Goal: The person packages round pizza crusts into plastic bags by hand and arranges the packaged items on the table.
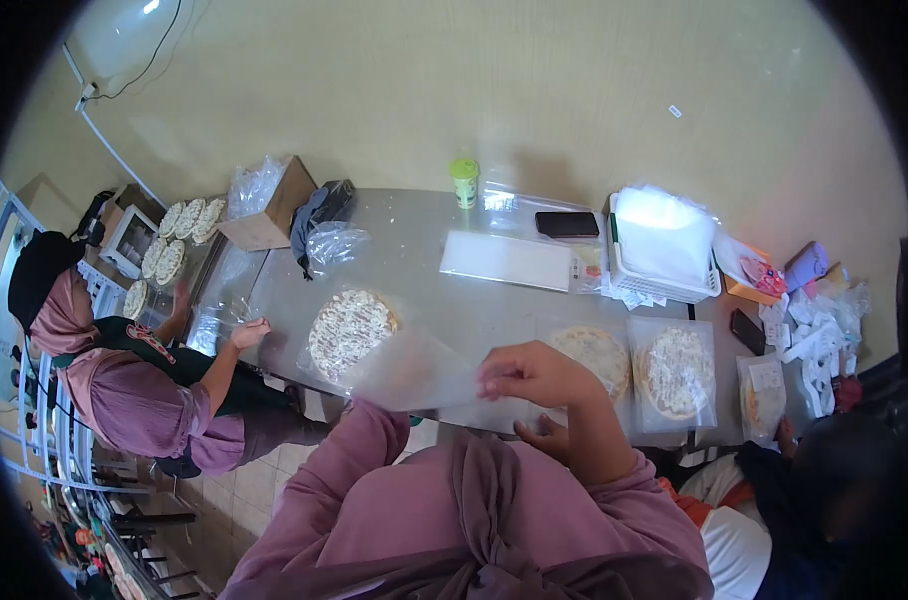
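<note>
Mind the table (404,245) first: with the pizza (349,325) flat near its front edge, push too hard that way and risk a drop to the floor. Mind the bag (419,370) next, thin and see-through, over the near right side of the pizza: drag it low and maybe smear the white top; tug it fast and maybe rip it. Watch the left hand, hidden by the bag near the pizza, at the end of the left sleeve (339,450): can't tell if open or closed. Watch the right hand (536,374), to the right of the pizza, pinching just the bag's edge: slip there and maybe lose hold. Last, watch the cup (464,185), beyond and right of the pizza: bump it and maybe tip it.
</note>
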`<state>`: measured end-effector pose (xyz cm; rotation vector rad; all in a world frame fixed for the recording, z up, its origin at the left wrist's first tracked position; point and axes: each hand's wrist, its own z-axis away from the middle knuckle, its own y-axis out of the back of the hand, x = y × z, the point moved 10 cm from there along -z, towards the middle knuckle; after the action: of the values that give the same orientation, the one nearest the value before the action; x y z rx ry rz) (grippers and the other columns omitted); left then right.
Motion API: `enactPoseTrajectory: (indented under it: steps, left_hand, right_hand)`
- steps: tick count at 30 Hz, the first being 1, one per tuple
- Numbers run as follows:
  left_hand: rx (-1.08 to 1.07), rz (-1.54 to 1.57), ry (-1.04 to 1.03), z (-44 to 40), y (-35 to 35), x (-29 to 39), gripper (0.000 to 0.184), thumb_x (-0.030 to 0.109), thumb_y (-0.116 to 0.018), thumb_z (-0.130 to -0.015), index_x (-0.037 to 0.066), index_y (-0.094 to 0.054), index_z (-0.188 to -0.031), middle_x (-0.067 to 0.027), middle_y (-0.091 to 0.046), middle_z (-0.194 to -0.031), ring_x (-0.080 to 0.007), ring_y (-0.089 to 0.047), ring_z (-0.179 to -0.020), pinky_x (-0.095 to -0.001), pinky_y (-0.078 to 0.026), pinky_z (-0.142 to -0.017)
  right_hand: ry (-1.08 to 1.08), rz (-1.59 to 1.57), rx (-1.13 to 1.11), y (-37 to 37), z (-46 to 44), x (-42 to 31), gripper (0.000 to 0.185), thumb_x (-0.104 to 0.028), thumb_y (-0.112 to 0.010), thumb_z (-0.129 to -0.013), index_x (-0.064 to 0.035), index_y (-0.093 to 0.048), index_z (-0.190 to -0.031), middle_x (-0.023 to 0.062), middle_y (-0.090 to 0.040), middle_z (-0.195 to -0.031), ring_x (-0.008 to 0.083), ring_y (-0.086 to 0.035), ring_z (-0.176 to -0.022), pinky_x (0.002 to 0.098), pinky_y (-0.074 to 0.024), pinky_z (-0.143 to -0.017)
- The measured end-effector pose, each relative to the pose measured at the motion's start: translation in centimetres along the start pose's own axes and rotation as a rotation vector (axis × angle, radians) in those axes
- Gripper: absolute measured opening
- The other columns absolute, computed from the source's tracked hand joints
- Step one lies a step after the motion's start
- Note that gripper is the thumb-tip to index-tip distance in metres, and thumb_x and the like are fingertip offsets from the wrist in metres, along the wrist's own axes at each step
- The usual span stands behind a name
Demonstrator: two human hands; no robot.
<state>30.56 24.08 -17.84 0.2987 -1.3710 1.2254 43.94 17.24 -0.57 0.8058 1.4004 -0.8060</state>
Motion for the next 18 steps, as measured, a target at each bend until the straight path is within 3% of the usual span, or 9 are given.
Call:
enactPoseTrajectory:
  steps: [5,7,8,10,12,13,15,16,18]
  left_hand:
    - [-0.072,0.345,0.076,-0.2,-0.4,1.7,0.062,0.007,-0.061,-0.079,0.011,-0.031,-0.132,-0.0076,-0.039,-0.128,-0.0203,-0.043,-0.114,-0.0301,-0.038,-0.091]
    - [-0.157,-0.033,-0.203,0.9,-3.0,6.5,0.044,0.008,-0.06,-0.081,0.008,-0.046,-0.123,-0.0059,-0.048,-0.119,-0.0147,-0.049,-0.106,-0.0272,-0.039,-0.089]
    - [-0.162,-0.023,-0.192,0.8,-3.3,7.0,0.044,0.008,-0.06,-0.081,0.008,-0.046,-0.123,-0.0059,-0.048,-0.119,-0.0147,-0.049,-0.106,-0.0272,-0.039,-0.089]
    - [-0.377,-0.378,0.024,0.9,-5.5,5.3,0.021,0.009,-0.057,-0.085,0.003,-0.059,-0.105,-0.0034,-0.058,-0.1,-0.0117,-0.054,-0.094,-0.0241,-0.041,-0.085]
    - [-0.321,-0.36,0.006,1.5,-6.3,6.1,0.016,0.011,-0.056,-0.086,0.003,-0.06,-0.1,-0.0035,-0.06,-0.093,-0.0112,-0.055,-0.088,-0.0249,-0.042,-0.083]
    - [-0.257,-0.352,-0.016,1.7,-6.2,6.8,0.014,0.012,-0.056,-0.087,0.002,-0.061,-0.095,-0.0037,-0.062,-0.086,-0.0106,-0.057,-0.083,-0.0257,-0.044,-0.081]
    - [-0.226,-0.288,-0.01,2.6,-5.7,7.6,0.014,0.012,-0.056,-0.087,0.002,-0.061,-0.094,-0.0041,-0.062,-0.085,-0.0103,-0.057,-0.081,-0.0251,-0.044,-0.079]
    - [-0.197,-0.224,-0.002,3.0,-5.3,7.9,0.014,0.013,-0.056,-0.087,0.001,-0.061,-0.093,-0.0045,-0.063,-0.083,-0.0101,-0.057,-0.079,-0.0246,-0.045,-0.077]
    - [-0.156,-0.301,-0.057,3.6,-4.4,9.2,0.012,0.012,-0.057,-0.086,0.001,-0.062,-0.089,-0.004,-0.062,-0.079,-0.0097,-0.057,-0.076,-0.0238,-0.045,-0.074]
  right_hand:
    - [0.026,-0.27,0.112,1.8,3.1,-2.5,0.012,-0.002,-0.053,-0.084,0.0033,-0.057,-0.095,0.011,-0.062,-0.08,0.0168,-0.062,-0.076,0.0277,-0.0505,-0.068]
    - [0.071,-0.302,0.153,2.6,4.2,-3.0,0.011,-0.003,-0.054,-0.084,0.0027,-0.057,-0.094,0.0113,-0.062,-0.08,0.0171,-0.063,-0.073,0.0277,-0.0505,-0.066]
    - [0.083,-0.318,0.229,3.4,4.8,-2.9,0.011,-0.003,-0.053,-0.085,0.002,-0.057,-0.094,0.0108,-0.062,-0.079,0.0166,-0.062,-0.071,0.0268,-0.0501,-0.064]
    - [0.088,-0.331,0.312,4.5,5.6,-2.6,0.011,-0.003,-0.052,-0.086,0.0012,-0.057,-0.094,0.0103,-0.062,-0.078,0.0161,-0.062,-0.069,0.0259,-0.0496,-0.062]
    - [0.115,-0.259,0.602,7.7,6.9,-1.6,0.011,-0.006,-0.051,-0.086,-0.0004,-0.057,-0.094,0.0082,-0.061,-0.076,0.0148,-0.061,-0.065,0.0246,-0.0484,-0.058]
    - [0.114,-0.259,0.601,7.8,6.8,-1.2,0.011,-0.006,-0.051,-0.086,-0.0004,-0.057,-0.094,0.0082,-0.061,-0.076,0.0148,-0.061,-0.065,0.0246,-0.0484,-0.058]
    - [0.085,-0.255,0.997,10.7,9.1,0.6,0.016,-0.003,-0.053,-0.084,-0.0007,-0.055,-0.1,0.0065,-0.061,-0.076,0.0137,-0.06,-0.064,0.023,-0.0478,-0.059]
    - [0.082,-0.259,0.992,11.1,8.7,1.6,0.016,-0.003,-0.053,-0.084,-0.0007,-0.055,-0.1,0.0065,-0.061,-0.076,0.0137,-0.06,-0.064,0.023,-0.0478,-0.059]
    - [0.007,0.017,1.12,12.0,9.2,3.1,0.029,0.0,-0.054,-0.083,-0.0017,-0.049,-0.111,0.0085,-0.059,-0.091,0.0151,-0.059,-0.08,0.0248,-0.0479,-0.069]
